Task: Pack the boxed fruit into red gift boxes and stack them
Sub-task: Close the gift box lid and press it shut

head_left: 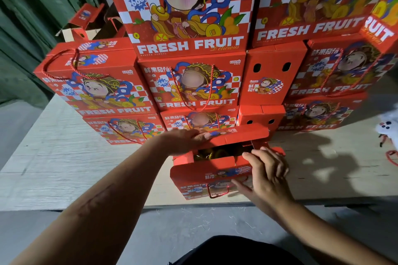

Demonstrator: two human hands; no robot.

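A red gift box (204, 178) stands on a pale board in front of me, its top partly open. Dark packed fruit with yellow shows inside (217, 153). My left hand (185, 139) rests on the far top flap (241, 134), fingers laid flat along its edge. My right hand (266, 170) touches the box's near right corner with spread, relaxed fingers beside a small side flap (273, 149). A red cord handle (217, 192) hangs on the box's front. Behind it rises a stack of closed red "FRESH FRUIT" gift boxes (191, 84).
The pale board (64, 157) carries the stack and ends at a grey concrete floor (172, 226). An unfolded red box with open cardboard flaps (81, 28) sits behind the stack at the left, near a green curtain (25, 17). A white object (387, 129) lies at the right edge.
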